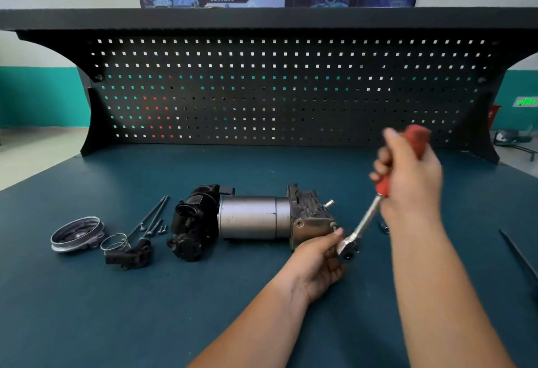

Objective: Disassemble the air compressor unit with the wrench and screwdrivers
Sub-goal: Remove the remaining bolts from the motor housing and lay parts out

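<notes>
Blue bench [145, 295]: compressor [253, 216] left of hands, R hand [407, 169] gripping wrench [366, 219] handle, L hand [317, 263] pinching head.

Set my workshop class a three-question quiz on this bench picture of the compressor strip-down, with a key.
1. True or false: the right hand grips the red handle of the ratchet wrench.
2. Which part lies furthest left on the bench mat? A) long bolts B) round metal cover C) black connector
3. Where does the left hand hold the wrench?

Key: 1 true. 2 B. 3 At the wrench's head, beside the finned end of the compressor.
</notes>
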Demonstrator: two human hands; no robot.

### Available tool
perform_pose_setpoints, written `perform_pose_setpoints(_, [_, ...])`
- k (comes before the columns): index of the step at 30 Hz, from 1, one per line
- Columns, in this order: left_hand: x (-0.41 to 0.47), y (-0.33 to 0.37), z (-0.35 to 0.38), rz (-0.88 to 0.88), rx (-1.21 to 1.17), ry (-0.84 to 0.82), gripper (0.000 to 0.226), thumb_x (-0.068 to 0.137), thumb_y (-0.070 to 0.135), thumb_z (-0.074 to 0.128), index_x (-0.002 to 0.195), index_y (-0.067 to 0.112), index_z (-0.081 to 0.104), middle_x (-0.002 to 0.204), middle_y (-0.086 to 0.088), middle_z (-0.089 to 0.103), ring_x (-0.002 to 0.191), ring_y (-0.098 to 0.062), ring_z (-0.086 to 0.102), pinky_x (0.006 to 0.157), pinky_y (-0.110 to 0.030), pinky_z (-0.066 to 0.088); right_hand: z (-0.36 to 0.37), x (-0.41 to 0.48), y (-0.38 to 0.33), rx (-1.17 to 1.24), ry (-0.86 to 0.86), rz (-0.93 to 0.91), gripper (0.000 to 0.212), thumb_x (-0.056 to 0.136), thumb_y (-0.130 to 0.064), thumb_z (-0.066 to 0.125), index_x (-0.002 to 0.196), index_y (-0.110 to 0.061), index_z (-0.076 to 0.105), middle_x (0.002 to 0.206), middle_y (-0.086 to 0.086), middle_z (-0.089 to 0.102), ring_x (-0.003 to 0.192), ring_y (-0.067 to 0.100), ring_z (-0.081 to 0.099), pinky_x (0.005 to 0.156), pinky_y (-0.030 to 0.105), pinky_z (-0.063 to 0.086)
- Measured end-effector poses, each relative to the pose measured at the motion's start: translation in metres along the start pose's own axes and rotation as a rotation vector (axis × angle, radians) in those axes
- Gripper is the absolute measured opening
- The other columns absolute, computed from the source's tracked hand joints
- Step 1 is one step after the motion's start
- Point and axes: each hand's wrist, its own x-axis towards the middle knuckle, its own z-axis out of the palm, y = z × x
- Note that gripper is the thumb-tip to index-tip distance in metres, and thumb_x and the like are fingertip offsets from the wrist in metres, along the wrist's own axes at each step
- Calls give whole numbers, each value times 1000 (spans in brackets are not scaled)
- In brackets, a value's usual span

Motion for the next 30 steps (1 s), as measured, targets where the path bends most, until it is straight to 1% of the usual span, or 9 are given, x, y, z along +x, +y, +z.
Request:
perform_pose_setpoints(4, [2,0,0,-4,-36,-3,45,91,25,55,50,18,71,58,8,67,48,-3,60,52,-16,43,-46,10,7,342,388,243,23,89,-24,59,73,-24,43,47,-12,46,40,1,41,43,15,32])
perform_pose_setpoints(7, [0,2,0,-17,-43,-7,45,92,24,51,53,16,73,59,7,68,49,-4,61,56,-17,42,-61,7,18,382,505,254,22,90,-25,58,73,-22,43,48,-12,47,41,2,41,45,16,32])
perform_pose_setpoints(10, [-4,3,0,-37,-43,-14,42,91,23,51,57,16,74,64,6,69,53,-4,63,58,-19,43,-40,6,11,273,387,127,17,89,-20,57,78,-23,46,47,-12,47,40,2,40,41,15,31])
perform_pose_setpoints(14, [-10,4,1,-34,-25,-21,20,91,22,55,76,16,66,68,3,70,60,-9,68,59,-19,49,12,5,1,-111,-10,-28,21,88,-13,61,74,-21,49,44,-12,49,37,2,41,38,16,33])
perform_pose_setpoints(17, [-9,3,2,-22,-18,-17,17,92,21,55,81,13,65,71,-1,68,61,-11,65,68,-24,52,48,-7,8,-505,-321,-161,18,84,-17,66,73,-24,54,55,-10,53,48,6,47,47,20,40])
perform_pose_setpoints(22, [-6,2,-2,-24,44,-53,56,96,7,43,43,13,62,50,1,59,44,-9,58,47,-19,48,75,-39,38,-866,-630,-278,14,82,-28,66,87,-15,61,71,0,61,64,19,51,61,30,45])
perform_pose_setpoints(25, [-6,2,-2,-11,44,-57,54,95,6,42,45,14,61,53,0,58,48,-10,57,51,-21,48,73,-42,42,-860,-627,-309,18,83,-30,66,88,-13,61,64,-2,54,55,11,41,55,30,41])
perform_pose_setpoints(28, [-5,4,1,15,-29,-12,27,92,8,49,70,14,63,68,-1,62,61,-12,60,64,-26,50,60,-29,27,-629,-482,-264,9,84,-25,68,79,-22,60,57,-10,52,52,5,43,51,21,37])
perform_pose_setpoints(30, [-5,3,2,13,-83,-4,19,92,14,53,77,15,64,70,0,66,60,-10,63,62,-24,50,44,-17,15,-426,-344,-174,15,86,-19,67,77,-26,57,52,-12,54,48,5,47,47,21,39])
